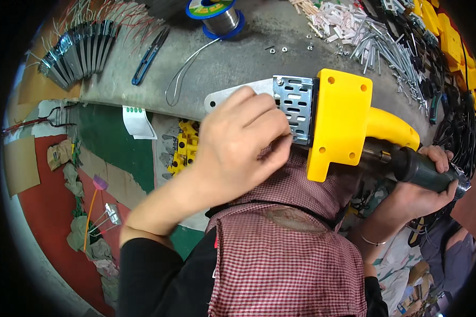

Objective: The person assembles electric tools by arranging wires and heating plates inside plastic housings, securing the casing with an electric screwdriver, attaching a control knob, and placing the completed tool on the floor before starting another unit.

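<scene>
A yellow-handled plastic pipe welder point(339, 119) lies across the front edge of the workbench, over my lap. Its slotted metal guard point(296, 95) and flat grey heating plate point(225, 99) point left. My left hand point(238, 145) is closed at the plate and guard, fingers curled; the fingertips are partly hidden. My right hand point(436, 195) wraps round a dark electric screwdriver point(420, 168), below the welder's yellow grip. The screwdriver's metal shaft points left at the underside of the yellow housing; its tip is hidden behind the housing.
On the grey workbench point(164, 58) stand a solder spool point(219, 21), blue-handled tweezers or snips point(149, 58) and several dark wired parts point(84, 50). Screws point(378, 50), nuts, black cables point(455, 121) and yellow housings point(449, 39) crowd the right side. More yellow parts point(185, 145) lie below the bench edge.
</scene>
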{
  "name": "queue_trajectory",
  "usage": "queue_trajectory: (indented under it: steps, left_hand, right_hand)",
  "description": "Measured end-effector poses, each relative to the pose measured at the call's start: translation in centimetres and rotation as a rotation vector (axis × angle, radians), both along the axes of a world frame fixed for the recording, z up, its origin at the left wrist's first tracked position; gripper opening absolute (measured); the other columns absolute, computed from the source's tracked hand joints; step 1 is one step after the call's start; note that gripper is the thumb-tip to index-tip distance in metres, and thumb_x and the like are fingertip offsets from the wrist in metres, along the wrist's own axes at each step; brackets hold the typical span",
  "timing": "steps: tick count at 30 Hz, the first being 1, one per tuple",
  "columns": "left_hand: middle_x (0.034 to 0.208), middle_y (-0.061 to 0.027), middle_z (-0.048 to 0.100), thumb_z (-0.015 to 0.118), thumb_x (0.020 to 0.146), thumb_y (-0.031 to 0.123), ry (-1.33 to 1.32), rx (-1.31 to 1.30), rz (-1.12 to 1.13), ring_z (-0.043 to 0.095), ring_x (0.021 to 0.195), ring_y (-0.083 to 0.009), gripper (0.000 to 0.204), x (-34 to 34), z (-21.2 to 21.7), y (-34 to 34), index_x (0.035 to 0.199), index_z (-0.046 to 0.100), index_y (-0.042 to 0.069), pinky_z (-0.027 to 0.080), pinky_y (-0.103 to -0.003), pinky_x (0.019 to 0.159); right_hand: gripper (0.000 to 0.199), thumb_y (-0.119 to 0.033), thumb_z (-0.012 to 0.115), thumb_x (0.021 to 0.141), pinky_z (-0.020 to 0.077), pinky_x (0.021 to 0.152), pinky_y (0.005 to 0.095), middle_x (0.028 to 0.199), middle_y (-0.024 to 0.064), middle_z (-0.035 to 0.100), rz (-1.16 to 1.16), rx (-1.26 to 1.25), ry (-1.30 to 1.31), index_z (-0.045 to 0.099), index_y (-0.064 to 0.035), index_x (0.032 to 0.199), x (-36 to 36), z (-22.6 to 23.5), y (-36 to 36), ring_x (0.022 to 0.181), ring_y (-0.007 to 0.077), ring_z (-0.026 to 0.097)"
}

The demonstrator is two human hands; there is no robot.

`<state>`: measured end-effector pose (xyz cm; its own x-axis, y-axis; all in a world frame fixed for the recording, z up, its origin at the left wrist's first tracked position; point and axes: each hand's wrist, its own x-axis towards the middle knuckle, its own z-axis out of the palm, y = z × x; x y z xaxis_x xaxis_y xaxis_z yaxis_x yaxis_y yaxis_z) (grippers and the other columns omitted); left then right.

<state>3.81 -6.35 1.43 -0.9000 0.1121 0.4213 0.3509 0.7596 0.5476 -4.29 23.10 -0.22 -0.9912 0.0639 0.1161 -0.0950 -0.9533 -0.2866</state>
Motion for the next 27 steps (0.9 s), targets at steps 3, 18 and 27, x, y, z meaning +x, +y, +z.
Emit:
queue_trajectory:
  steps: [3, 18, 27]
  left_hand:
    - [0.073, -0.0071, 0.056, 0.072, 0.064, 0.001, -0.036, 0.126, 0.084, 0.052, 0.07, -0.0242, 0.015, 0.6, -1.2, 1.3, 0.072, 0.06, 0.004, 0.041, -0.033, 0.063]
    - [0.074, -0.0084, 0.056, 0.073, 0.064, -0.002, -0.037, 0.16, -0.05, 0.053, 0.068, -0.0255, 0.017, 0.1, -1.7, 0.8, 0.075, 0.062, 0.003, 0.04, -0.034, 0.06]
    - [0.076, -0.0084, 0.059, 0.073, 0.067, -0.006, -0.128, 0.215, -0.069, 0.06, 0.069, -0.0202, 0.018, -0.4, -1.3, 0.6, 0.081, 0.065, 0.0, 0.047, -0.029, 0.06]
  right_hand:
    - [0.04, -0.014, 0.062, 0.082, 0.0454, 0.086, 0.0344, 0.086, 0.006, 0.043, -0.012, 0.041, -0.011, 0.039, -0.0009, 0.111, -0.2, 0.4, 0.4, 0.082, 0.0166, 0.051]
    - [0.03, -0.016, 0.064, 0.08, 0.0462, 0.083, 0.0326, 0.082, 0.0025, 0.044, 0.013, -0.001, -0.007, 0.041, -0.0067, 0.097, -0.2, -0.2, 0.3, 0.076, 0.0142, 0.051]
    - [0.034, -0.017, 0.063, 0.082, 0.0455, 0.084, 0.0333, 0.081, 0.0019, 0.043, -0.003, -0.023, -0.035, 0.039, -0.0062, 0.104, 0.0, 0.0, -0.1, 0.077, 0.0141, 0.05]
